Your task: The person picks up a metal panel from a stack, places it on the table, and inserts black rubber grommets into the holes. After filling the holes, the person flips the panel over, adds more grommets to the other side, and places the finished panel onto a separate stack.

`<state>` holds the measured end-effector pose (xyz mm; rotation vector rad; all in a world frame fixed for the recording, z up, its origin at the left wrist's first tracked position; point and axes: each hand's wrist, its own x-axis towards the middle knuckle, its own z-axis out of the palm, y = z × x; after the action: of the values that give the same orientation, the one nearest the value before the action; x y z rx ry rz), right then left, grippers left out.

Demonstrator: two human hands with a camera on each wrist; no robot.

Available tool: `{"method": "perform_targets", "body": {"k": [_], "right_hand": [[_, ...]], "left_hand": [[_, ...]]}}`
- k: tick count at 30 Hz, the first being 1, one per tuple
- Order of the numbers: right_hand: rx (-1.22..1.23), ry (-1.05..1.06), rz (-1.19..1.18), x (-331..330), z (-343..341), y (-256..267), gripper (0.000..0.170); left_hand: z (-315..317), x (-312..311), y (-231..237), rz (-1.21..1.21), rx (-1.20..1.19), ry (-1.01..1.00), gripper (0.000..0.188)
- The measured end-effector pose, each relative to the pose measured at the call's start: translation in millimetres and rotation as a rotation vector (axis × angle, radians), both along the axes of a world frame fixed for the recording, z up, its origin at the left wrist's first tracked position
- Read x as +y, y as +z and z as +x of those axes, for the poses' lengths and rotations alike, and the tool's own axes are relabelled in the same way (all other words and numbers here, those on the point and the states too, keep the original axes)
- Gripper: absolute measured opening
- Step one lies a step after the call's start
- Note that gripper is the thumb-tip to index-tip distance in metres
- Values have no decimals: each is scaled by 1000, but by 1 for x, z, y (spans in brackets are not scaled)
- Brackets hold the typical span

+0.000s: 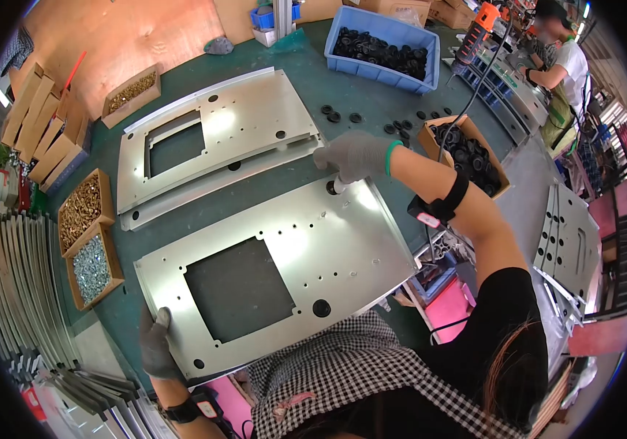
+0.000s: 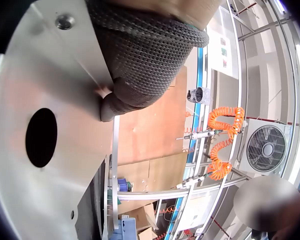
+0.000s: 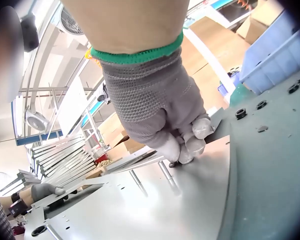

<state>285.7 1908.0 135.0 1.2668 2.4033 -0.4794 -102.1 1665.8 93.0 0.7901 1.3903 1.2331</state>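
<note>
A flat metal panel (image 1: 328, 256) with a large rectangular cutout lies at the front of the table. At its lower left edge the gloved left hand (image 1: 157, 344) grips it, thumb on top; the left wrist view shows that hand (image 2: 145, 60) at the edge of the panel (image 2: 70, 135). Over the panel's upper right corner, the gloved right hand (image 1: 353, 157) has its fingertips at a hole with a black grommet (image 1: 332, 188). In the right wrist view the curled fingers of the right hand (image 3: 155, 105) pinch the black piece (image 3: 174, 164), mostly hidden beneath them.
Two stacked panels (image 1: 255, 110) lie behind. Black grommets fill a blue bin (image 1: 383, 75) and a cardboard box (image 1: 500, 179) at the right, with loose ones (image 1: 356, 117) between. Boxes of brass (image 1: 83, 208) and silver hardware (image 1: 92, 267) stand left. A cable hangs at the right.
</note>
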Motion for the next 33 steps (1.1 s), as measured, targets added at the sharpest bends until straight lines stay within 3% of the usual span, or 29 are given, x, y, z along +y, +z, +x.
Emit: {"method": "perform_targets", "body": {"k": [2, 5, 8, 12, 14, 16, 25, 33], "right_hand": [[130, 54, 37, 17, 29, -26, 29], [413, -243, -443, 14, 37, -19, 28], [341, -298, -440, 4, 32, -17, 28], [396, -174, -172, 18, 43, -12, 33], [333, -488, 228, 45, 48, -17, 35], [202, -627, 432, 70, 64, -38, 36], [284, -708, 443, 77, 94, -69, 24], [129, -539, 572, 69, 91, -61, 26]], "left_hand": [[-3, -1, -1, 28, 45, 3, 56], [-10, -2, -11, 86, 103, -13, 55], [-12, -3, -17, 88, 126, -26, 55], [-19, -1, -19, 21, 149, -12, 53], [-16, -3, -17, -12, 109, 3, 53], [-6, -3, -8, -15, 58, 32, 53], [6, -3, -7, -15, -142, 18, 54], [16, 4, -8, -8, -329, -45, 61]]}}
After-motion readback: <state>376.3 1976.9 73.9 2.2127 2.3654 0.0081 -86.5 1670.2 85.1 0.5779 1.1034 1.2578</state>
